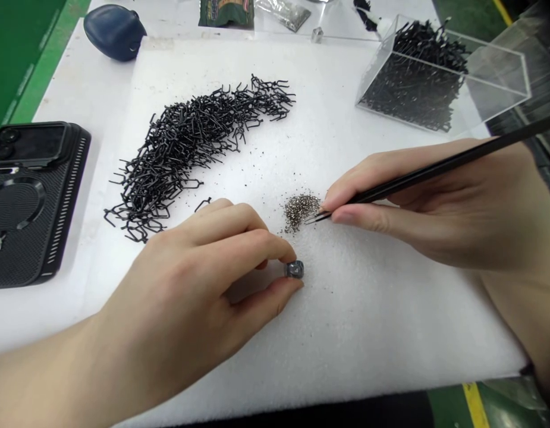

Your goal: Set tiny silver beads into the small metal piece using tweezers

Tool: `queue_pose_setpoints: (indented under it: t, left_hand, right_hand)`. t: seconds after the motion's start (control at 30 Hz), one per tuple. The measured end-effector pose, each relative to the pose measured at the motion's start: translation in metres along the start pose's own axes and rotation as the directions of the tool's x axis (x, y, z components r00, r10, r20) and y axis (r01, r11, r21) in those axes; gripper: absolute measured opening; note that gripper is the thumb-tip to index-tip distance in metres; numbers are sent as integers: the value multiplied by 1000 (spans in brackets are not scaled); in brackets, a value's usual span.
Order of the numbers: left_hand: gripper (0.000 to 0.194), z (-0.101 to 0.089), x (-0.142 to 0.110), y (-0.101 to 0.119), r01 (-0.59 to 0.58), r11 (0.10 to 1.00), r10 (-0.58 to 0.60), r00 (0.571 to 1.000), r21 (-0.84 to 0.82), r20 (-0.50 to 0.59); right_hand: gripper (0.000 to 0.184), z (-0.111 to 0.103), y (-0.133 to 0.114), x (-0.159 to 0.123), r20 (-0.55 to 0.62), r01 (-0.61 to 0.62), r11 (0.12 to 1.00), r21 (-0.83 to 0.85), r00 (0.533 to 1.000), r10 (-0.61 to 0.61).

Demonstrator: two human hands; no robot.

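Note:
My left hand (203,267) rests on a white foam sheet (368,309) and pinches a small dark metal block (295,269) between thumb and fingertips. My right hand (439,202) grips black tweezers (435,169) like a pen. The tweezer tips touch the right edge of a small heap of tiny silvery bits (300,209), just above the block. A long curved pile of black bent-wire clips (189,148) lies on the foam behind my left hand.
A clear plastic box (493,77) tipped on its side holds more black clips at the back right. A phone in a black case (29,196) lies at the left. A dark blue pouch (114,31) and small bags sit at the back edge.

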State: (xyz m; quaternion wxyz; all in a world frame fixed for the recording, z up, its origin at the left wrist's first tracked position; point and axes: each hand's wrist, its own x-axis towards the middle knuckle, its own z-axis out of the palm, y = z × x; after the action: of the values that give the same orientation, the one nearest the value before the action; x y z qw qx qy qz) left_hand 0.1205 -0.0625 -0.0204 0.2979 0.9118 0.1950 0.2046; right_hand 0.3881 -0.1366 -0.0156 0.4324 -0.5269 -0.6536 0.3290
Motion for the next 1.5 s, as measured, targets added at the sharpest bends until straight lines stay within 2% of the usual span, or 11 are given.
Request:
queue_pose_setpoints:
  t: [0.17, 0.33, 0.5, 0.6, 0.67, 0.77, 0.87, 1.1, 1.33, 1.5]
  left_hand:
    - [11, -1, -2, 1, 20, 1000, -20, 1000, 18, 13]
    - [10, 2, -5, -2, 13, 1000, -13, 1000, 16, 6]
    - [9, 3, -6, -4, 6, 1000, -6, 1000, 3, -8]
    - [9, 4, -5, -4, 13, 1000, -13, 1000, 3, -12]
    - [10, 4, -3, -3, 5, 1000, -4, 1000, 10, -12]
    - [13, 3, -2, -1, -1, 1000, 2, 1000, 8, -25]
    - [14, 2, -1, 2, 14, 1000, -13, 999, 17, -33]
    - [15, 3, 1, 2, -2, 1000, 3, 999, 25, -36]
    - [13, 1, 2, 2, 23, 999, -24, 999, 39, 28]
    - [13, 5, 0, -2, -20, 999, 21, 999, 25, -36]
  right_hand:
    - [13, 0, -2, 0, -2, -8, 999, -51, 1000, 8]
    - [23, 1, -3, 1, 19, 59, 992, -116, 998, -57]
    - [14, -1, -2, 2, 1, 61, 994, -92, 998, -62]
    - [12, 0, -6, -2, -43, 10, 999, -41, 999, -12]
    - [13, 1, -10, -5, -3, -10, 1000, 22, 1000, 11]
    - [15, 5, -12, -7, 118, -26, 993, 115, 993, 13]
    - [11, 7, -11, -6, 176, -9, 991, 131, 984, -14]
    - [16, 9, -9, -4, 202, 11, 991, 136, 979, -38]
    - [17, 9, -10, -7, 196, -13, 992, 128, 980, -12]
    - [15, 7, -9, -6, 205, -42, 991, 130, 979, 14]
